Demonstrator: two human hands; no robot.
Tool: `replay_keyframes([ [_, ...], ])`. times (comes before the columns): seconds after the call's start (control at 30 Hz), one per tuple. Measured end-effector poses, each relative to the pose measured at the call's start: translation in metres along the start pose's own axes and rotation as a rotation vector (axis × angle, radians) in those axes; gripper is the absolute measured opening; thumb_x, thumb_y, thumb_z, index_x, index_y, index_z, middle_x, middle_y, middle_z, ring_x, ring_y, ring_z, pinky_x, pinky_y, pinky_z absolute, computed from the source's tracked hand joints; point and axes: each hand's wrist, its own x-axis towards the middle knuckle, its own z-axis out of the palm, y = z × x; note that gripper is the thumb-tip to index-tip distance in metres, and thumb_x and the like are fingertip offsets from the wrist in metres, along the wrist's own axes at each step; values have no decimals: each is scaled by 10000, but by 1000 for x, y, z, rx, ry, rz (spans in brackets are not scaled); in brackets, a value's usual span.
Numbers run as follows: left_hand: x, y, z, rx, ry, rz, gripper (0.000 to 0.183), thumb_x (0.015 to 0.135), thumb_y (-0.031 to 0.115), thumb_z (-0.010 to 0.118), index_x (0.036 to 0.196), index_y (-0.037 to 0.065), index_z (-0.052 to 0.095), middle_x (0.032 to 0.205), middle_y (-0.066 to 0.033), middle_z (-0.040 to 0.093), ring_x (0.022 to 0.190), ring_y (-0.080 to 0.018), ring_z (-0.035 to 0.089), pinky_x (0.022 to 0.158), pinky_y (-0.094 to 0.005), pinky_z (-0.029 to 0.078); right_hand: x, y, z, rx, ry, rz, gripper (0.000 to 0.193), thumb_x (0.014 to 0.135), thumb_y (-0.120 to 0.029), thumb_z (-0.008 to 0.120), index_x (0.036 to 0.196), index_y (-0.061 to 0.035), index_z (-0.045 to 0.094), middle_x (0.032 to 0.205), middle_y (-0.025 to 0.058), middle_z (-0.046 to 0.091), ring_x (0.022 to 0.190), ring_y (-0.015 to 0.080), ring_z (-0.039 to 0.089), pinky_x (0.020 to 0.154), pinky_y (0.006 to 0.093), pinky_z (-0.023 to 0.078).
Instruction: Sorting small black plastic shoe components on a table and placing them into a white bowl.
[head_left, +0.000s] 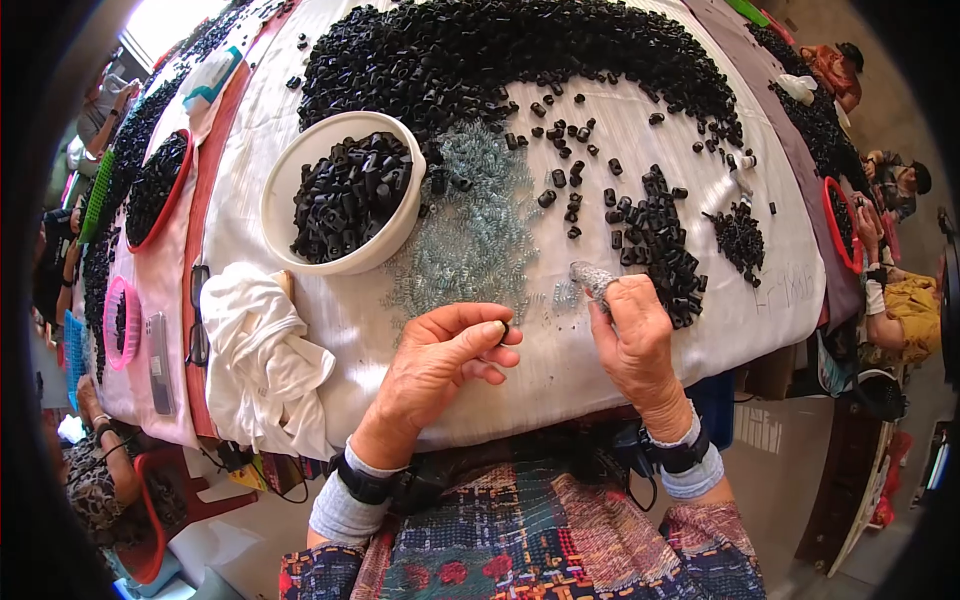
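Note:
My left hand is raised over the near edge of the cloth, pinching a small black plastic part between thumb and fingers. The part is mostly hidden. To its right, my right hand reaches down to the cloth. Its index finger wears a grey wrapping and points at a few loose springs; the thumb stands apart from it, and I see nothing held. A spread of thin metal springs lies beyond my left hand. Black cylindrical parts are heaped just beyond my right hand.
A white tub of black parts stands at the left, behind a crumpled white cloth. A large black heap fills the far side. Tiny black pieces lie at the right. Other people sit at neighbouring tables on both sides.

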Motion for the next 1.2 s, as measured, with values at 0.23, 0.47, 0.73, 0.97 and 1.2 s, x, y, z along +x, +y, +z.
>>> replay_keyframes([
  [0.23, 0, 2, 2, 65, 11, -11, 303, 859, 90, 631, 1137, -14, 568, 1032, -157, 645, 894, -210, 659, 674, -263, 549, 1, 6, 6, -73, -34, 4, 305, 637, 77, 625, 931, 12, 580, 849, 126, 581, 821, 293, 544, 737, 378, 451],
  [0.47, 0, 1, 4, 41, -3, 17, 218, 850, 71, 632, 1058, 18, 589, 976, -137, 653, 797, -181, 659, 641, -266, 548, 4, 8, 10, -126, -104, -51, 284, 652, 55, 633, 924, -5, 581, 843, 119, 575, 798, 288, 543, 693, 371, 430],
  [0.73, 2, -1, 13, 178, 22, 4, 191, 830, 58, 655, 1002, 4, 592, 902, -107, 667, 745, -153, 653, 633, -253, 532, 3, 1, -2, -21, -44, -44, 311, 635, 102, 641, 915, 21, 532, 812, 150, 538, 732, 338, 508, 647, 399, 427],
  [0.97, 9, -10, 22, 284, 7, 109, 190, 808, 26, 673, 980, -17, 603, 882, -77, 667, 750, -135, 653, 643, -239, 517, 8, -27, -13, 176, -120, -61, 321, 623, 68, 635, 929, 25, 549, 879, 159, 545, 811, 330, 528, 750, 406, 449],
  [1.2, 8, -17, 23, 484, 38, 206, 201, 798, 55, 681, 978, -14, 623, 841, -30, 660, 768, -84, 627, 676, -224, 511, 11, -33, -15, 127, -248, -171, 337, 624, 33, 644, 950, 21, 556, 894, 145, 555, 829, 319, 535, 759, 399, 454],
])
